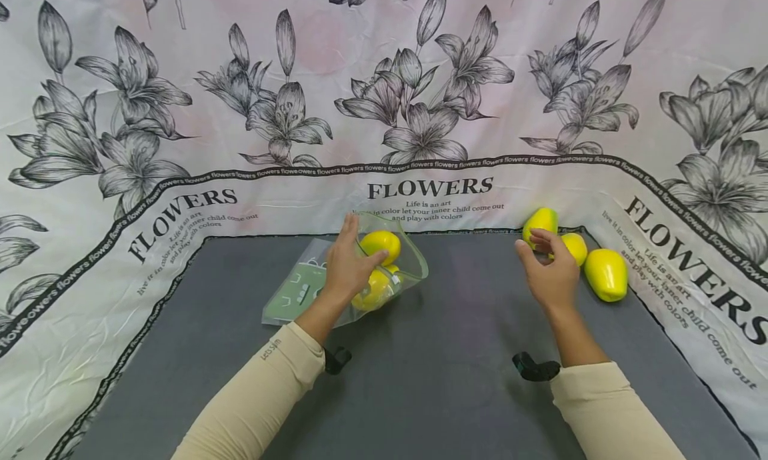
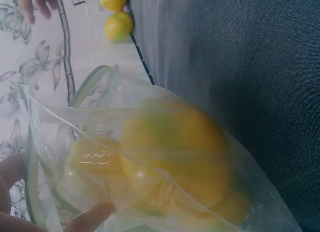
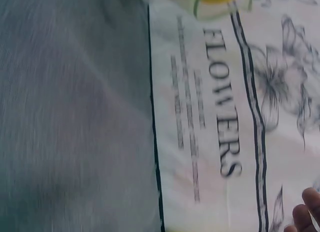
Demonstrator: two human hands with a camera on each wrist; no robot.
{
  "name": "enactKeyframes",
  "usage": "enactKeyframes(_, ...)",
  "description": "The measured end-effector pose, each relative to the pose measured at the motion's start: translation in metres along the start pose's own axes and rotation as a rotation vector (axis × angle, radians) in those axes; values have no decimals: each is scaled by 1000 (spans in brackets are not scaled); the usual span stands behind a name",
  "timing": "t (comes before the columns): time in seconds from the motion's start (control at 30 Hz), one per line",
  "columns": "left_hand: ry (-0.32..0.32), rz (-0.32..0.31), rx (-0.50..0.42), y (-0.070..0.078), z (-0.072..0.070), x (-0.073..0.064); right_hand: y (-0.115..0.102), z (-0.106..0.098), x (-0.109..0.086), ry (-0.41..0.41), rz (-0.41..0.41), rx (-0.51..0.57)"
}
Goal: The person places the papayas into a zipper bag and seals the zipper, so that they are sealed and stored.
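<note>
Dark grey cloth (image 1: 456,360) covers the work surface. Nearest are two beige sleeves (image 1: 264,387), with black pieces (image 1: 536,368) jutting out at the wrists. Farther on, the left hand (image 1: 345,267) pinches a clear bag (image 1: 409,268) near its green rim between thumb and fingers; at least two yellow fruits (image 1: 383,247) sit inside. The right hand (image 1: 551,277) is raised and empty, thumb parted from bent fingers, near three loose fruits (image 1: 606,275) by the back right corner. Behind rises a white sheet (image 1: 384,20) printed with lilies.
</note>
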State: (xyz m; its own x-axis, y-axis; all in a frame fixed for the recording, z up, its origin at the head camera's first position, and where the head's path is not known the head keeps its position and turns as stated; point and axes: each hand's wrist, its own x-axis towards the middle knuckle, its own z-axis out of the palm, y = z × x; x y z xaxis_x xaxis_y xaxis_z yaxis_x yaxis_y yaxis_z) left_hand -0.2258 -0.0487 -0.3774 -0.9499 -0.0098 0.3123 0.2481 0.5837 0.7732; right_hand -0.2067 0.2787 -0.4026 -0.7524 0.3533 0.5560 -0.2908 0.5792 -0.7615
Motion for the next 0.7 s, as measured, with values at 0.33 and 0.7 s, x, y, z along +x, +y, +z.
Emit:
enactKeyframes(0.33,5,-12,18,-1,1,2,28,-47,11,121,160,-136)
enactKeyframes(0.7,8,-9,9,-1,0,1,66,-77,18,125,441,-204)
